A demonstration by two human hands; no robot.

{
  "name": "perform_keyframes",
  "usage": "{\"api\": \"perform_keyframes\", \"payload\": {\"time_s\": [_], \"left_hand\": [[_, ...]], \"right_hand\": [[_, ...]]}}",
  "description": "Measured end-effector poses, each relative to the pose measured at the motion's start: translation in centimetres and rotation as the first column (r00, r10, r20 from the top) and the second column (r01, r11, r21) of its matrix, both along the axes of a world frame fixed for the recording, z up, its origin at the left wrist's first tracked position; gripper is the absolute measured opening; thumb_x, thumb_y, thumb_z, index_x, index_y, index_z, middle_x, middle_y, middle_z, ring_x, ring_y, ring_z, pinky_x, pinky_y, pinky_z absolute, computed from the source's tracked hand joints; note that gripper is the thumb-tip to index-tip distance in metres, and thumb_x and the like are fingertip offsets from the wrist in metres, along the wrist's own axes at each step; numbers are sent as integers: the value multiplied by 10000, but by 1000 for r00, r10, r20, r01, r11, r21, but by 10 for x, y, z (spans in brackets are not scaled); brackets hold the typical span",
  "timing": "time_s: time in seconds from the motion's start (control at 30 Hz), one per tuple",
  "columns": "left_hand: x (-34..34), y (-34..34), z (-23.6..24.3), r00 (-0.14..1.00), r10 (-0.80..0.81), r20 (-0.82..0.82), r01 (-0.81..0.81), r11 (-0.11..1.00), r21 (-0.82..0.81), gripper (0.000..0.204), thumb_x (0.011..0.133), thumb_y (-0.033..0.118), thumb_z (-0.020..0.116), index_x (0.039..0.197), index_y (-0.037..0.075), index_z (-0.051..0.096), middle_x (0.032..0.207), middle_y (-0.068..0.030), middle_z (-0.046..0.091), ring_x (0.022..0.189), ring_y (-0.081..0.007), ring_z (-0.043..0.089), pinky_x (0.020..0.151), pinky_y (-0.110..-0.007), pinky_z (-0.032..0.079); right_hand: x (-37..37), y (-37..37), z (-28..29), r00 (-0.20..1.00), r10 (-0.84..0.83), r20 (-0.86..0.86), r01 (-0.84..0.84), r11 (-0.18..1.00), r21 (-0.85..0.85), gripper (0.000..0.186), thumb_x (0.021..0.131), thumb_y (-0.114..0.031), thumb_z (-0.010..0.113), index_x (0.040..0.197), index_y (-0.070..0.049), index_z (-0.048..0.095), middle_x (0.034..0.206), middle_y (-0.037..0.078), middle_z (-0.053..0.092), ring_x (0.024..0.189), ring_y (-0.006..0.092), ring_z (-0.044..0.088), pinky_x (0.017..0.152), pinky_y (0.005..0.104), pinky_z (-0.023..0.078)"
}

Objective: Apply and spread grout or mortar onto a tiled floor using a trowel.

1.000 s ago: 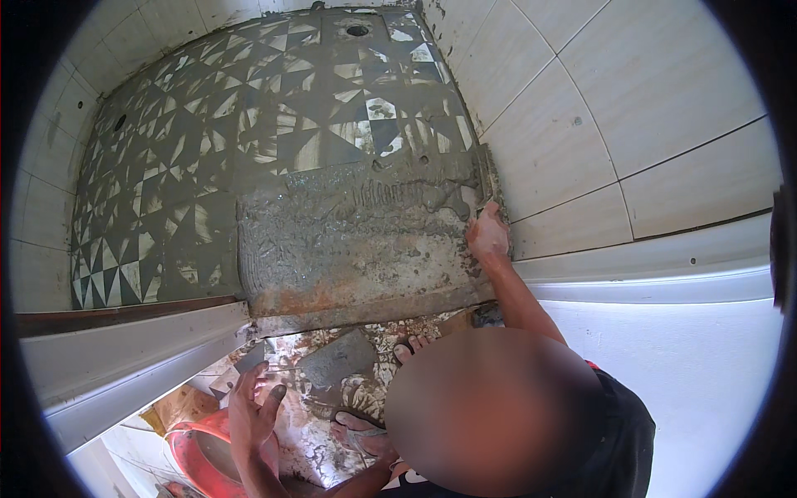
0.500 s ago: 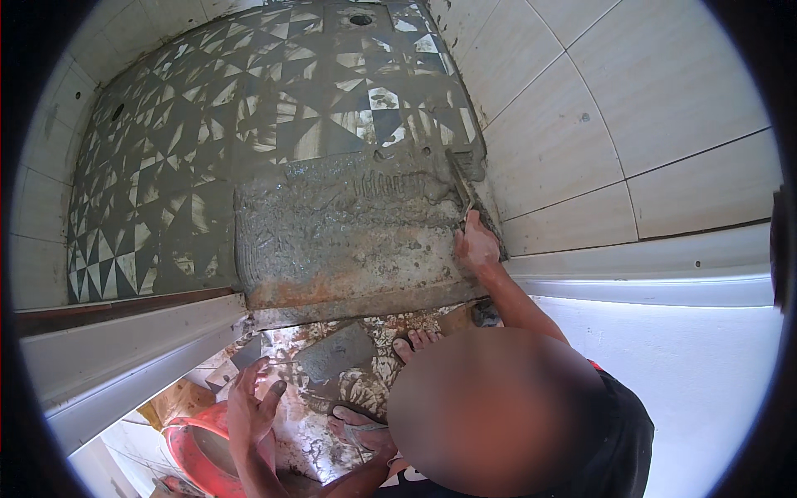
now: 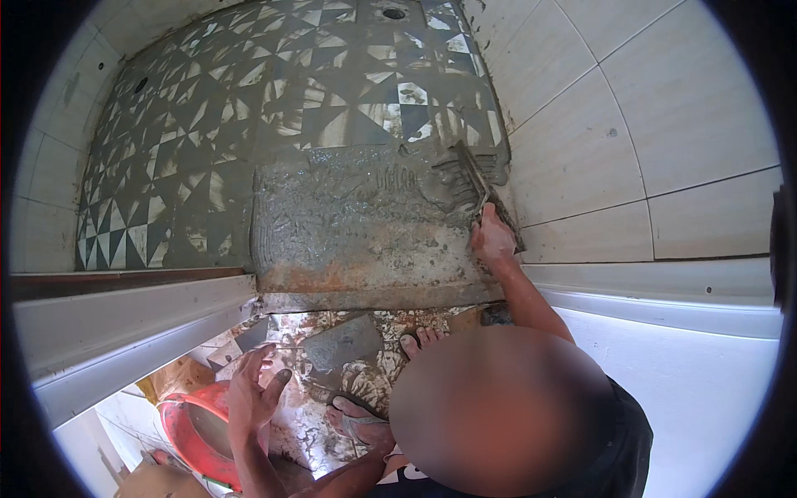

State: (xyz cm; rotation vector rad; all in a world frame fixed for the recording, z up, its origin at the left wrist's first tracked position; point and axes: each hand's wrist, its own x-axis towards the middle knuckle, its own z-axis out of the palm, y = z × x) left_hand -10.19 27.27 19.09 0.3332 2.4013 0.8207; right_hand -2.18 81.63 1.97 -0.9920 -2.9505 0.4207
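At one o'clock, the right hand (image 3: 493,236) is gripping a long, narrow grey metal trowel (image 3: 474,173), apparently so its edge is meeting wet grey mortar (image 3: 332,195), while the spread left hand (image 3: 256,390) is hanging empty at seven.

The floor tiles (image 3: 224,108) bore a pattern of triangles, white and dark grey, much of it dulled by a grey film. The mortar (image 3: 332,199) was a wet grey — combed into fine ridged lines in places — while the bare strip (image 3: 303,276) showed rusty orange and pale grey blotches. The wall tiles (image 3: 672,108) were cream, with dark joints. The trowel (image 3: 471,168) looked dark grey-brown, the basin (image 3: 176,427) red, the door frame (image 3: 133,315) white, the shirt (image 3: 635,432) black.
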Motion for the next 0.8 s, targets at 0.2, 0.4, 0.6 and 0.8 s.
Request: {"api": "perform_keyframes", "payload": {"time_s": [0.2,0.4,0.6,0.8], "left_hand": [[1,6,-2,1000,-19,5,19,1000,-5,545,921,258,810,1393,31,657,1242,-190,731,1125,-332,724,965,-443,566],[-8,19,4,991,-121,-55,123,992,26,552,922,268,816,1391,25,658,1264,-199,728,1135,-335,726,947,-450,560],[-9,29,18,996,-68,-66,72,996,60,515,912,263,795,1343,7,680,1225,-246,730,1030,-421,723,907,-495,559],[2,21,13,992,-79,-99,81,997,18,516,928,279,794,1356,16,672,1287,-230,717,1093,-416,718,934,-480,565]], "right_hand": [[-12,-10,-1,987,135,83,-127,987,-95,365,993,-273,620,1235,-54,456,1125,270,703,978,519,694,838,615,544],[-22,-31,8,943,332,27,-327,937,-122,356,994,-271,621,1236,-63,463,1080,265,699,981,497,697,827,602,543],[-25,-42,14,933,359,35,-351,926,-135,346,981,-260,634,1228,-70,486,1078,242,707,937,502,699,804,601,549],[-22,-50,4,915,403,-4,-402,911,-89,378,962,-260,645,1265,-92,495,1062,244,713,907,507,698,775,621,544]]}}
